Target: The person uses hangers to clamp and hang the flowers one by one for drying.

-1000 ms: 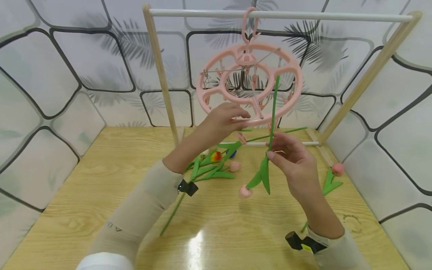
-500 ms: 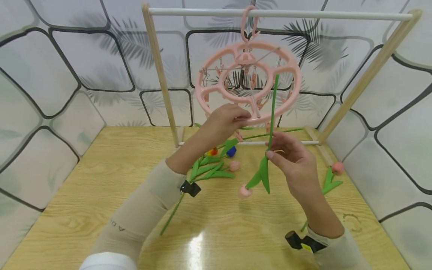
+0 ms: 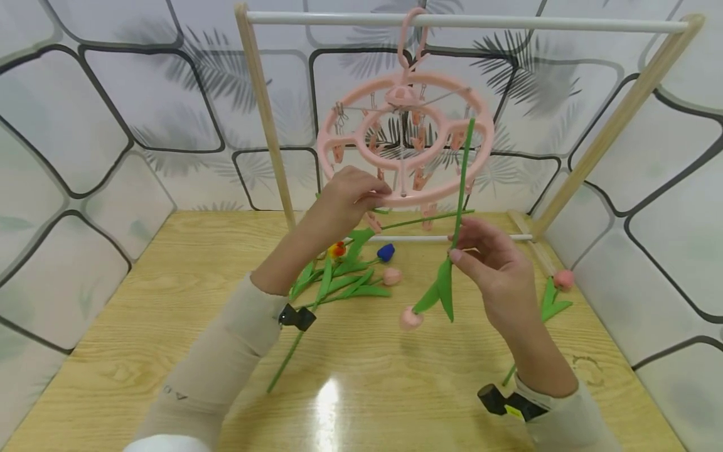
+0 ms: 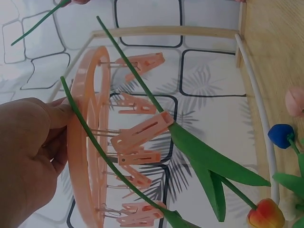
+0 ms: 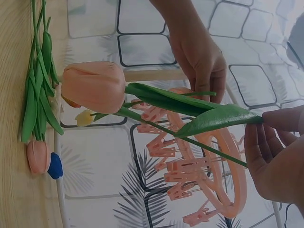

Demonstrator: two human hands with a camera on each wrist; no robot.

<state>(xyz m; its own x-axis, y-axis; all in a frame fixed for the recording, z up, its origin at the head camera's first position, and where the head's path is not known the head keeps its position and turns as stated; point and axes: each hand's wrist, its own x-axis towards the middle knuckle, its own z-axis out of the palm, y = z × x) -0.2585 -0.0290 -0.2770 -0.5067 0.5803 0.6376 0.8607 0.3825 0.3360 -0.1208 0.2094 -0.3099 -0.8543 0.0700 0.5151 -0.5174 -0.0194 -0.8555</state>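
Note:
A pink round clip hanger (image 3: 418,198) hangs by its hook, with clothespins dangling below its ring. My left hand (image 3: 350,191) grips the near side of the ring between thumb and fingers. In the left wrist view, one clothespin (image 4: 142,133) bites the stem of a red-and-yellow tulip (image 4: 266,214); a second green stem (image 4: 114,166) runs past the ring beside it. My right hand (image 3: 499,276) pinches the stem of a pale pink tulip (image 3: 411,318) between thumb and fingers, blossom down and stem pointing up just right of the ring.
A wooden stand with a white top bar (image 3: 536,23) carries the hanger. On the table (image 3: 198,314) under the left forearm lie several tulips, among them a blue one (image 3: 386,252) and a pink one (image 3: 391,276). Another pink tulip (image 3: 563,279) lies at the right.
The left hand has moved left, and the hanger has turned and swung left along with its clipped tulip. The right hand and its pink tulip have barely moved.

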